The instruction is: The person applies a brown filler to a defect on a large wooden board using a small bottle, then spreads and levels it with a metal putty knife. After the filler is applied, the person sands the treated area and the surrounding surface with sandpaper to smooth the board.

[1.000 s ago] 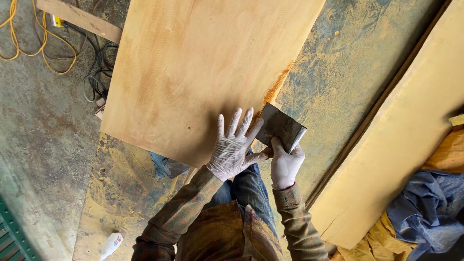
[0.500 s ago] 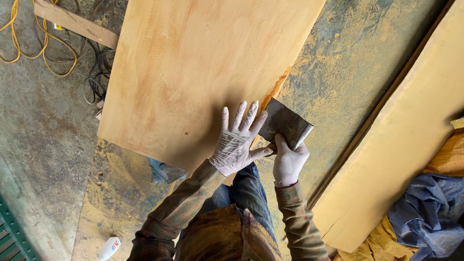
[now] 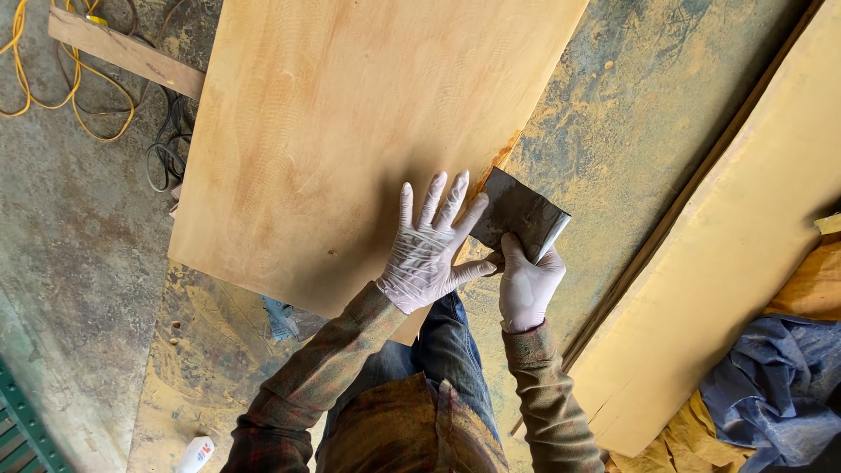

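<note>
Yellow cord (image 3: 53, 83) tangled top left beside a wood strip (image 3: 123, 52), second pale board (image 3: 736, 263) right, crumpled blue cloth (image 3: 780, 394) bottom right, white bottle (image 3: 194, 455) down on dusty floor (image 3: 666, 88).

Even, diffuse daylight fills the head view, with no glare. The wood panel (image 3: 350, 131) is brightest toward the upper centre and darkens to a soft shadow along its lower edge. The gloved left hand (image 3: 429, 254) casts only a faint shadow. Focus is sharp across the centre; the jacket (image 3: 412, 429) at the bottom edge is slightly soft.
</note>
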